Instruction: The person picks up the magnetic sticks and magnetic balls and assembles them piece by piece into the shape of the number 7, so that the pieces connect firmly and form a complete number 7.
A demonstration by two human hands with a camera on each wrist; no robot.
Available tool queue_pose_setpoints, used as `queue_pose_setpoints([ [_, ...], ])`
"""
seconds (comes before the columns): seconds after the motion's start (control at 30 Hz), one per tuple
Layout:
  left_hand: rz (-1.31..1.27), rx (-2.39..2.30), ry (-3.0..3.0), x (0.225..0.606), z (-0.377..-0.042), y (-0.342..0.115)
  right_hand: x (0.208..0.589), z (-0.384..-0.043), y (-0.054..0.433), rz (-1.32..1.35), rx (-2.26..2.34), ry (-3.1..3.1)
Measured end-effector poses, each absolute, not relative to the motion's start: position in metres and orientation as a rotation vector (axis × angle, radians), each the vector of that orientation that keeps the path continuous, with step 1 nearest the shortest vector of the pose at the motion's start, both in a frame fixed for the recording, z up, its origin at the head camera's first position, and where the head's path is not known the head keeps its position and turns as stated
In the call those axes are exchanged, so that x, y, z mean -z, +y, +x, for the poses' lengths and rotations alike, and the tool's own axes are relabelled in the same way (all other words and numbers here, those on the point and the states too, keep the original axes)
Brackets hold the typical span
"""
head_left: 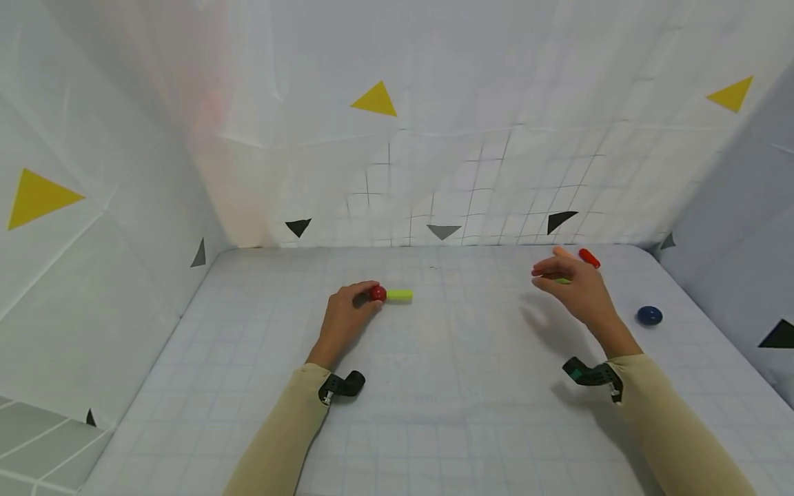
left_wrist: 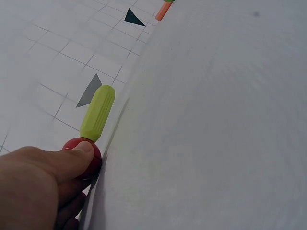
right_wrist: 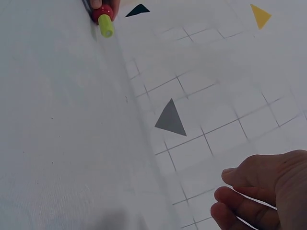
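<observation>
My left hand pinches a red ball between thumb and fingers, left of the table's middle. Out of the ball's right side sticks a yellow-green ribbed peg, seen end to end in the left wrist view. Over the right part of the table, my right hand hovers with fingers loosely curved. In the right wrist view no object shows between its thumb and fingers. Close behind that hand lie an orange peg and a red peg. A green piece shows in the hand's gap, mostly hidden.
A dark blue ball sits on the table right of my right hand. White sheeting with yellow and black triangles forms the back wall and the sides around the white gridded table.
</observation>
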State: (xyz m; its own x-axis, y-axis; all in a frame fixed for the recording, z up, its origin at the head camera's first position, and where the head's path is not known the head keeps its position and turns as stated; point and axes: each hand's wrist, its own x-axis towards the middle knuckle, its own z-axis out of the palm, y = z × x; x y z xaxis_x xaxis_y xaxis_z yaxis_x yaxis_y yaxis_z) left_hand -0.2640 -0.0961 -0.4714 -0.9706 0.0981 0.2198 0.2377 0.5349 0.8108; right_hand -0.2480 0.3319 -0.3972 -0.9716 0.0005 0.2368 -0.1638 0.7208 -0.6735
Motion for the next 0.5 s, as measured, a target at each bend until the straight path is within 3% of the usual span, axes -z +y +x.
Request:
queue_pose_setpoints([
  [0.5,-0.289,1.418,-2.623,0.47,-0.263,-0.097,0.401,-0.242,0.347,0.08,-1.052,-2.679],
])
